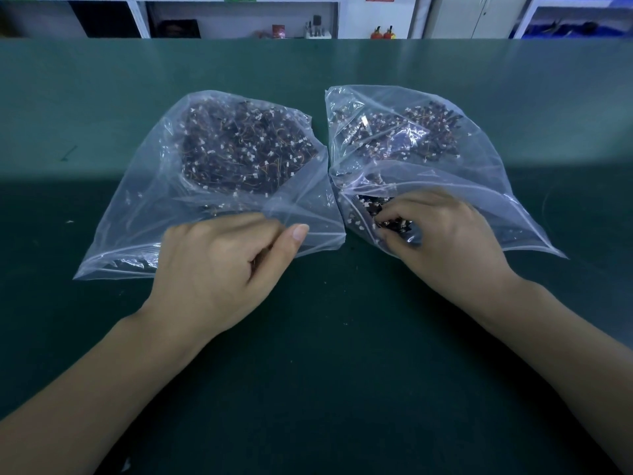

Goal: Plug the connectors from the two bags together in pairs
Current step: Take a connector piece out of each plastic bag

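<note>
Two clear plastic bags lie side by side on the green table (308,337). The left bag (144,186) holds a heap of small white connectors with dark and orange wires (246,149). The right bag (479,173) holds a similar heap (404,132). My left hand (219,265) rests at the left bag's open mouth, fingers curled with the thumb out against the plastic; what it holds, if anything, is hidden. My right hand (442,231) reaches into the mouth of the right bag, and its fingertips pinch at a small cluster of connectors (394,222).
The table's far edge runs across the top, with white shelving (239,18) and two red extinguishers (382,32) behind it. A small dark scrap (68,153) lies on the table at the left.
</note>
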The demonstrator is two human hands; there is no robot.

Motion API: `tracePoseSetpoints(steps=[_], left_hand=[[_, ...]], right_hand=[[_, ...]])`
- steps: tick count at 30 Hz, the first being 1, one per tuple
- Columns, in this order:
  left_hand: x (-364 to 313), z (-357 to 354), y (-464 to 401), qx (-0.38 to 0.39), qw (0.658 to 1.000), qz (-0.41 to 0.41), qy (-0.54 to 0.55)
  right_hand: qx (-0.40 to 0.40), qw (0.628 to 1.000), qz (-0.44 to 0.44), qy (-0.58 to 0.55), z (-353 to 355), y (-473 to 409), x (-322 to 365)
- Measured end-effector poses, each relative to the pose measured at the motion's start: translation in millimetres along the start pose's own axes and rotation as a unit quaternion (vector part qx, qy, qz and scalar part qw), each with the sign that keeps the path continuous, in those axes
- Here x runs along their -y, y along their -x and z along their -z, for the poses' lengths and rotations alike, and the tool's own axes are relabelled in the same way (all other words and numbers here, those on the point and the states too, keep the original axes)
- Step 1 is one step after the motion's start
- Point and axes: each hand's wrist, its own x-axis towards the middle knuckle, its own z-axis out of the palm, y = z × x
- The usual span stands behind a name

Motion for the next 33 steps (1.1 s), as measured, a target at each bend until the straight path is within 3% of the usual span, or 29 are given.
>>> tracePoseSetpoints(steps=[10, 13, 18, 23, 33], left_hand=[[19.6, 2.5, -3.7, 0.049, 0.994, 0.038, -0.093], [24.7, 0.2, -1.5, 0.120, 0.982, 0.078, -0.124], [30.7, -6.1, 0.2, 0.273, 0.932, 0.180, -0.154], [34.9, -5.0, -0.9, 0.253, 0.940, 0.182, -0.141], [43.1, -8.1, 0.8, 0.146, 0.985, 0.076, -0.060]], right_hand=[[-0.004, 1.000, -0.005, 0.019, -2.2, -0.3, 1.4], [-0.005, 1.000, -0.007, 0.015, -2.7, -0.3, 2.9], [-0.005, 1.000, 0.006, 0.015, -1.9, 0.2, 5.8], [-0.021, 0.999, 0.025, 0.001, -1.1, 0.4, 10.2], [-0.049, 0.998, 0.034, -0.033, 1.2, 1.9, 17.1]])
